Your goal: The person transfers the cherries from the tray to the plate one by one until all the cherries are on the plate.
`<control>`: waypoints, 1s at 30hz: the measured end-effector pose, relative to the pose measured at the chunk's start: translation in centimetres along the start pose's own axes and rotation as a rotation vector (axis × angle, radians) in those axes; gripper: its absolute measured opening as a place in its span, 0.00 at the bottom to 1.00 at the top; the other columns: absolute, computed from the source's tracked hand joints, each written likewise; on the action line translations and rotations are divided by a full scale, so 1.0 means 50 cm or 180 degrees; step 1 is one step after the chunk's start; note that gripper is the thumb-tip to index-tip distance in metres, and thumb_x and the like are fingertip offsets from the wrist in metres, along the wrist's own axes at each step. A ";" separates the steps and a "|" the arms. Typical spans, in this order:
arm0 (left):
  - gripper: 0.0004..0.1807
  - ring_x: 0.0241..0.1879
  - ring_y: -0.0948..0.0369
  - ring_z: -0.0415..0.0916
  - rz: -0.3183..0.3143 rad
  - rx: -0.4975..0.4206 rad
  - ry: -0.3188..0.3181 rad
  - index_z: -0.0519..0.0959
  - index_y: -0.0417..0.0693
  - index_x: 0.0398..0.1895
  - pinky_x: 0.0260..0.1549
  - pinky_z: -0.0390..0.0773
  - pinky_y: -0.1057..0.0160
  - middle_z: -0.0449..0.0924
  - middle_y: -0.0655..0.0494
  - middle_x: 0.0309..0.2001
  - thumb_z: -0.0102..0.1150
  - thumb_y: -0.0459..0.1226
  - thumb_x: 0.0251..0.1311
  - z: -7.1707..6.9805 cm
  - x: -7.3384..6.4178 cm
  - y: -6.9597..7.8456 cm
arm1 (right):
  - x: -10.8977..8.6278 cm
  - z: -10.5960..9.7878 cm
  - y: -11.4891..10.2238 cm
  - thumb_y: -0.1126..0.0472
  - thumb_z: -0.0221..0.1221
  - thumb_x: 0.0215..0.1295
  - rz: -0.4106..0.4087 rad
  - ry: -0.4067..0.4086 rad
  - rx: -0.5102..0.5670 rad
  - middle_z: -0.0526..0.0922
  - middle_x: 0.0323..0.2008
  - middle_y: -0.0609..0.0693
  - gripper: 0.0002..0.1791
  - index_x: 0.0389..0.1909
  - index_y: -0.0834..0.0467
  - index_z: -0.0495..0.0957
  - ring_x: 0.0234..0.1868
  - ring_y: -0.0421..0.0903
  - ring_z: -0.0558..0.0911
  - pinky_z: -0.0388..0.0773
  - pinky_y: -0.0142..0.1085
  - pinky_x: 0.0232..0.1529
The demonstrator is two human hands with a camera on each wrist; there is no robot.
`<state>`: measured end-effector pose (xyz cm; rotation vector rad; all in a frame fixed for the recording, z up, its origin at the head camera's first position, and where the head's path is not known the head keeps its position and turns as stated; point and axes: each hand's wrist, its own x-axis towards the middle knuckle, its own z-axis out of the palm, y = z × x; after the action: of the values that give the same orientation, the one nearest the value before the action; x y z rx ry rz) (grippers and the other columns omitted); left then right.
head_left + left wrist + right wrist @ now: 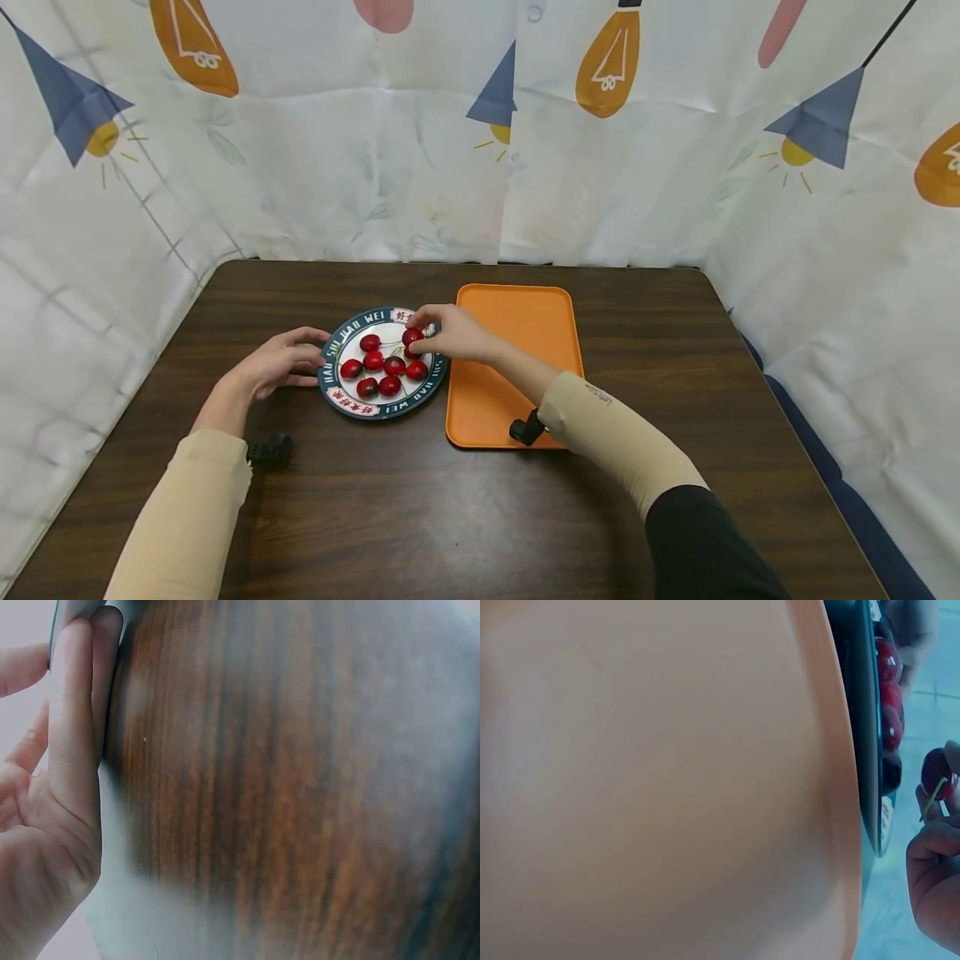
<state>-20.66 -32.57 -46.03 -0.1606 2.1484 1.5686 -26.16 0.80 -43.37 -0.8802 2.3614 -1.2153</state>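
Observation:
A round plate (382, 411) with a dark teal, lettered rim holds several red cherries (393, 366) with thin stems. My left hand (281, 362) holds the plate's left rim; in the left wrist view the fingers of my left hand (71, 750) lie on both sides of the rim. Over the plate's right side, my right hand (457, 333) pinches a dark red cherry (934, 774) between thumb and fingertips, its green stem hanging down. That cherry shows above the plate's edge in the right wrist view.
An orange rectangular tray (517, 312) lies just right of the plate, under my right forearm. Both stand on a dark wood-grain table (420, 517). A white patterned curtain (315, 167) surrounds the table's back and sides.

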 end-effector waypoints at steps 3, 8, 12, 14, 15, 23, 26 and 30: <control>0.33 0.49 0.52 0.79 0.0019 -0.0003 -0.0011 0.56 0.41 0.77 0.49 0.84 0.54 0.66 0.35 0.61 0.54 0.37 0.73 0.000 -0.001 -0.002 | 0.010 0.006 0.001 0.57 0.70 0.65 0.0030 0.0032 0.0005 0.82 0.47 0.48 0.17 0.53 0.56 0.82 0.54 0.50 0.78 0.77 0.32 0.51; 0.31 0.46 0.54 0.80 0.0082 -0.0019 -0.0001 0.58 0.39 0.75 0.47 0.85 0.54 0.70 0.36 0.58 0.53 0.36 0.73 0.002 -0.003 -0.001 | 0.026 0.017 0.005 0.57 0.70 0.66 0.0067 0.0117 -0.0047 0.82 0.47 0.45 0.17 0.54 0.54 0.82 0.53 0.48 0.78 0.77 0.31 0.50; 0.30 0.46 0.54 0.80 0.0089 -0.0032 0.0021 0.59 0.39 0.75 0.47 0.85 0.54 0.70 0.36 0.57 0.53 0.35 0.73 0.000 -0.001 -0.001 | 0.038 0.026 0.001 0.57 0.70 0.66 0.0059 0.0124 -0.0048 0.83 0.47 0.44 0.17 0.54 0.54 0.82 0.50 0.46 0.78 0.77 0.30 0.49; 0.30 0.46 0.54 0.80 0.0092 -0.0036 0.0014 0.58 0.39 0.75 0.47 0.85 0.54 0.69 0.36 0.57 0.52 0.35 0.73 -0.001 0.000 -0.001 | 0.043 0.030 -0.002 0.57 0.70 0.66 0.0045 0.0097 -0.0040 0.83 0.47 0.44 0.17 0.54 0.54 0.82 0.50 0.45 0.78 0.77 0.30 0.49; 0.30 0.46 0.54 0.80 0.0092 -0.0040 0.0008 0.58 0.39 0.75 0.47 0.85 0.54 0.69 0.35 0.57 0.52 0.35 0.74 -0.002 0.000 -0.002 | 0.044 0.032 -0.005 0.57 0.70 0.66 0.0036 0.0075 -0.0048 0.83 0.47 0.44 0.17 0.54 0.54 0.82 0.51 0.46 0.78 0.76 0.29 0.49; 0.31 0.45 0.55 0.81 0.0072 -0.0062 0.0016 0.58 0.39 0.75 0.47 0.85 0.54 0.70 0.36 0.57 0.53 0.35 0.73 0.000 0.000 0.000 | 0.045 0.037 -0.023 0.56 0.71 0.65 0.0021 0.0025 -0.0236 0.84 0.49 0.47 0.20 0.55 0.57 0.82 0.54 0.47 0.79 0.74 0.30 0.54; 0.31 0.46 0.54 0.80 0.0065 -0.0049 0.0025 0.58 0.39 0.75 0.47 0.85 0.54 0.70 0.36 0.57 0.53 0.35 0.73 0.001 -0.001 0.001 | 0.043 0.034 -0.024 0.57 0.70 0.65 0.0003 0.0035 -0.0250 0.85 0.50 0.48 0.20 0.56 0.58 0.82 0.54 0.47 0.79 0.75 0.30 0.54; 0.31 0.46 0.54 0.80 0.0070 -0.0026 0.0027 0.58 0.39 0.75 0.47 0.85 0.54 0.70 0.36 0.58 0.53 0.36 0.73 0.001 -0.002 -0.001 | 0.036 0.025 -0.020 0.58 0.70 0.65 -0.0057 0.0046 -0.0176 0.85 0.51 0.49 0.21 0.56 0.59 0.81 0.53 0.47 0.80 0.77 0.29 0.51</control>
<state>-20.57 -32.57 -46.02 -0.1471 2.1575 1.5916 -26.43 -1.59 -43.29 -0.9151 2.4141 -1.1721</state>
